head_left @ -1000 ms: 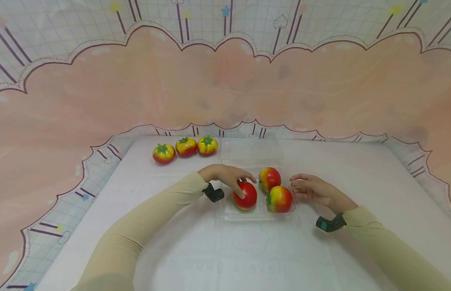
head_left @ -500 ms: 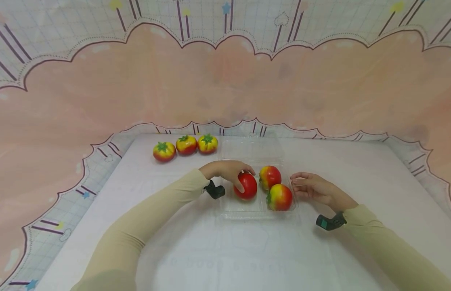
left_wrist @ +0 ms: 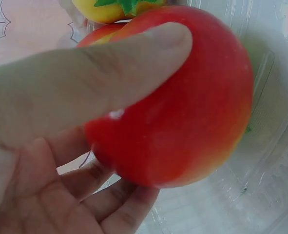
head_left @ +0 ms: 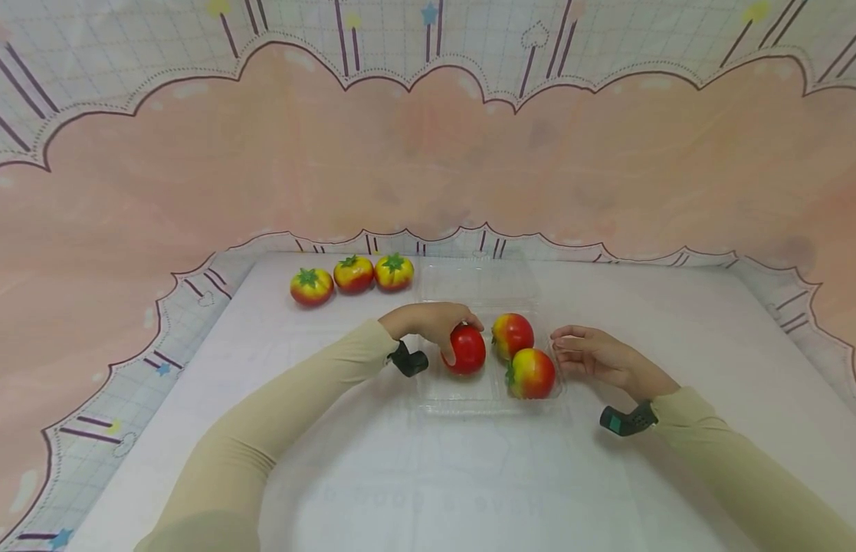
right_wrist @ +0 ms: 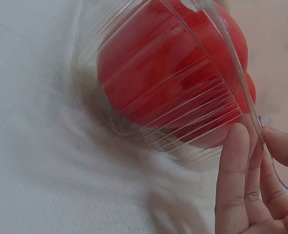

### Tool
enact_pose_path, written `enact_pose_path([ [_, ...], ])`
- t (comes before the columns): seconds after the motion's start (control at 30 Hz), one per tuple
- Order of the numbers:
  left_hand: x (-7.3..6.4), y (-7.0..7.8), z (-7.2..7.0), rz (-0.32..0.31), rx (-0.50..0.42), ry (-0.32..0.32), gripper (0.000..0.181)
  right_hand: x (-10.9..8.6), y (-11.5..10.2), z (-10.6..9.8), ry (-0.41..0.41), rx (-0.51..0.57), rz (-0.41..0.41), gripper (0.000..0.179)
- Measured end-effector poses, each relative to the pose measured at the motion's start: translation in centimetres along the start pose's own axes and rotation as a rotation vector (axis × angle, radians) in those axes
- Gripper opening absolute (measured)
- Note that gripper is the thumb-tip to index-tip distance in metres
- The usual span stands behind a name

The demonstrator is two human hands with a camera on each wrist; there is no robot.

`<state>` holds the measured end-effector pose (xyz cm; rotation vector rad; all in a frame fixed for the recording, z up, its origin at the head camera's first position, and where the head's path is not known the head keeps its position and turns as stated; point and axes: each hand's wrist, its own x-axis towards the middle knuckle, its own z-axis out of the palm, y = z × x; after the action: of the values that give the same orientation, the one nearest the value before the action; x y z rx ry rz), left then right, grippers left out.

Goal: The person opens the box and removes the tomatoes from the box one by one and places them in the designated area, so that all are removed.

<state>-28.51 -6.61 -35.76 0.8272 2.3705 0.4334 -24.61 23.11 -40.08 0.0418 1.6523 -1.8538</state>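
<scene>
My left hand (head_left: 437,322) grips a glossy red toy tomato (head_left: 467,351) over the left part of a clear plastic clamshell box (head_left: 455,402). In the left wrist view the thumb (left_wrist: 129,68) lies across the tomato, with the fingers curled under its other side. Two more red-yellow toy tomatoes, a rear one (head_left: 513,336) and a front one (head_left: 531,374), sit in the box's right part. At the right rim, my right hand (head_left: 596,359) holds the box edge; the right wrist view shows its fingertips (right_wrist: 236,141) against the ribbed wall. Whether the held tomato touches the box floor is unclear.
Three toy tomatoes with green tops stand in a row at the back left: a left one (head_left: 312,287), a middle one (head_left: 354,274) and a right one (head_left: 394,272). The box's lid (head_left: 476,281) lies folded back. A patterned cloth (head_left: 428,169) rises behind the white tabletop (head_left: 331,460).
My left hand has shifted slightly back from the front of the box with the tomato, its fingers more closely wrapped around it. My right hand stays at the rim.
</scene>
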Motion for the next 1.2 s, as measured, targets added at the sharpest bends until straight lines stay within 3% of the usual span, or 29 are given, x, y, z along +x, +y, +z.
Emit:
enact_pose_path([
  [0.27, 0.3, 0.0, 0.1, 0.021, 0.018, 0.031, 0.063, 0.0, 0.0, 0.1, 0.001, -0.002, 0.0, 0.009],
  [0.7, -0.1, -0.1, -0.1, 0.02, 0.011, -0.03, 0.062, 0.0, 0.0, 0.0, -0.004, -0.004, 0.005, 0.007],
  [0.97, -0.8, -0.1, -0.5, 0.046, -0.068, -0.055, 0.061, 0.0, -0.1, 0.0, -0.003, -0.009, 0.001, 0.008],
  [1.2, -0.9, -0.6, -0.4, 0.062, -0.075, -0.01, 0.059, 0.0, 0.0, 0.0, -0.009, -0.01, -0.004, 0.008],
])
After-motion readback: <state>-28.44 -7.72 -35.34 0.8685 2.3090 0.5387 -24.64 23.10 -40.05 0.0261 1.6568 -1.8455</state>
